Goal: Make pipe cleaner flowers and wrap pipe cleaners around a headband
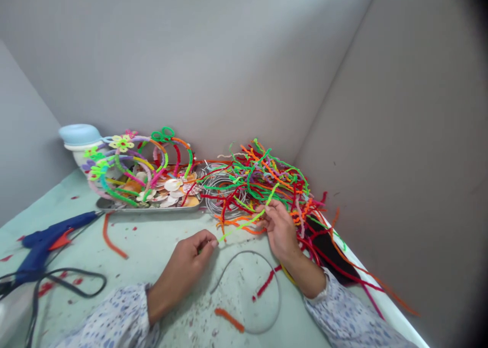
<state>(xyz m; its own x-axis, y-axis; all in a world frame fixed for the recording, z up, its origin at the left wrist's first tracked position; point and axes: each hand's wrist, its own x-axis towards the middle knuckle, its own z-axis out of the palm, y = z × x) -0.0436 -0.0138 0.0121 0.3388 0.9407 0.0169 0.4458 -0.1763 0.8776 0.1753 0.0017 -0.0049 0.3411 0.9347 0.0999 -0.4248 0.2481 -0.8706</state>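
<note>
My right hand (280, 227) pinches a light green pipe cleaner (249, 220) at the near edge of a big tangle of coloured pipe cleaners (267, 180). That green stem runs down and left toward my left hand (190, 259), whose fingertips are pinched together at its lower end. A bare grey wire headband (263, 292) lies flat on the table just in front of both hands.
A metal tray (148, 207) at the back left holds decorated headbands (129, 165) and shell-like pieces. A blue glue gun (48, 239) with a black cord lies at the left. A wire coil (221, 188), loose orange scraps (229, 319) and grey partition walls surround the spot.
</note>
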